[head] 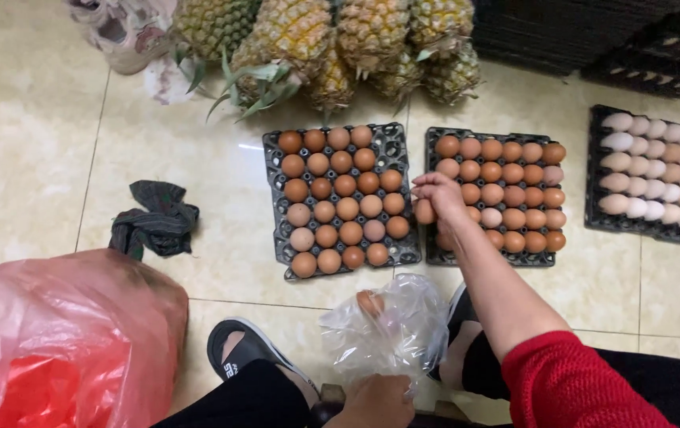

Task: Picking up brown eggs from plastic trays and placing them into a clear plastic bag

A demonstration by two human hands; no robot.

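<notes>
closest to the lens, left hand (377, 400) bunches the neck of a thin clear plastic bag (391, 329) with one brown egg (370, 303) already inside; the film looks limp and slick, so it likely needs support from below once it fills. right hand (437, 195) is closed around another brown egg (425, 212), lifted at the left edge of the middle egg tray (489, 136). eggs are light, smooth and brittle, best cupped round the middle with soft fingers. left of it sits a full black tray (393, 143), a tray of pale eggs (598, 162) at right, pineapples (332, 40) behind, a red bag (63, 341) and dark cloth (156, 219) at left.
</notes>
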